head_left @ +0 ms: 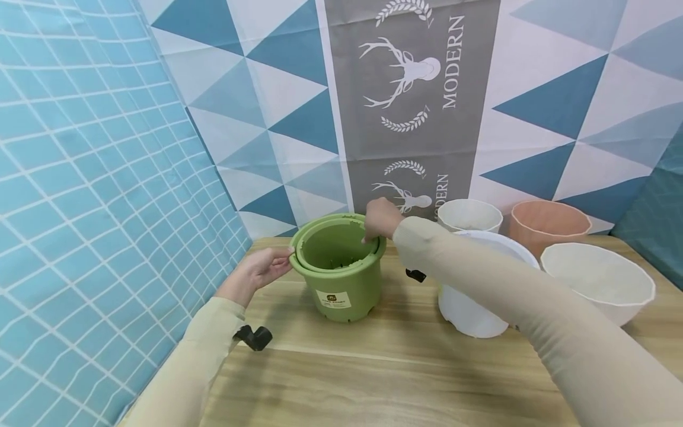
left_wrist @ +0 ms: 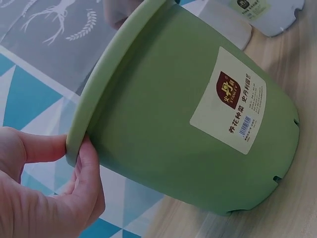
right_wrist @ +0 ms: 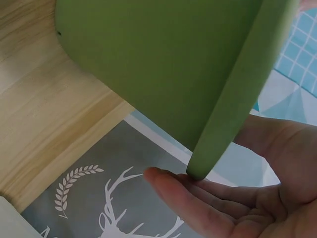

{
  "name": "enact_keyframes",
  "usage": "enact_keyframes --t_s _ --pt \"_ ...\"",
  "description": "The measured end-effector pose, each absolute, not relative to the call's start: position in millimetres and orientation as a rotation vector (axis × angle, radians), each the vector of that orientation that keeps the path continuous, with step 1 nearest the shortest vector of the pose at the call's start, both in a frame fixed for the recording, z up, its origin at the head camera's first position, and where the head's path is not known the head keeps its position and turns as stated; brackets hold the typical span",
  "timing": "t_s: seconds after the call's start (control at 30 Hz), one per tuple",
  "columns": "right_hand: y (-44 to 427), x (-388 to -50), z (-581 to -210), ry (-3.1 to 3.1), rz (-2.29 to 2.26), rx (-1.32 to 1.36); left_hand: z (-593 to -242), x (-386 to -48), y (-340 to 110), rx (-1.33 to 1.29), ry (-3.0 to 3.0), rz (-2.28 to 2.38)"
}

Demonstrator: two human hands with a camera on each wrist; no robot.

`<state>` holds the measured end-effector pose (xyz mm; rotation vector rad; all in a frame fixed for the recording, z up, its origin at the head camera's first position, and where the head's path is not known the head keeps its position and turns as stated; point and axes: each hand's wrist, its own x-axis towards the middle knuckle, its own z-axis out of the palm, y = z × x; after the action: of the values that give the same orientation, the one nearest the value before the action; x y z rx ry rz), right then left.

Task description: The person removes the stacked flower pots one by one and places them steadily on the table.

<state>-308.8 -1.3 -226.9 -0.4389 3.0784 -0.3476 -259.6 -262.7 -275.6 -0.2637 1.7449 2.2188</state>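
A green flower pot [head_left: 347,290] with a cream label [left_wrist: 233,101] stands upright on the wooden table. A second green rim [head_left: 315,261] sits just inside its outer rim, seemingly a smaller pot nested in it. At the left side, my left hand [head_left: 265,265] pinches the outer rim between thumb and fingers [left_wrist: 89,171]. My right hand [head_left: 383,218] holds the far right of the rim, its thumb on the inner side and its fingers [right_wrist: 198,203] below the edge outside. The pot's inside bottom is dark and only partly visible.
Right of the green pot, partly behind my right sleeve, stand a white pot [head_left: 472,314], a smaller white pot [head_left: 469,214], a terracotta pot [head_left: 549,222] and a cream pot [head_left: 597,276]. A patterned cloth [head_left: 288,118] rises behind the table [head_left: 320,385]; blue-checked cloth [head_left: 91,178] borders the left.
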Motion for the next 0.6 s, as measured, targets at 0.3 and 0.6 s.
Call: enact_keyframes --t_s 0.3,0.6 --pt "-9 -308 -234 3.074 -0.510 -0.348 -274 -258 -270 -0.273 1.711 2.216" --pt "-32 -305 -238 3.127 -0.484 -0.379 -272 -249 -292 -0.261 1.692 2.256"
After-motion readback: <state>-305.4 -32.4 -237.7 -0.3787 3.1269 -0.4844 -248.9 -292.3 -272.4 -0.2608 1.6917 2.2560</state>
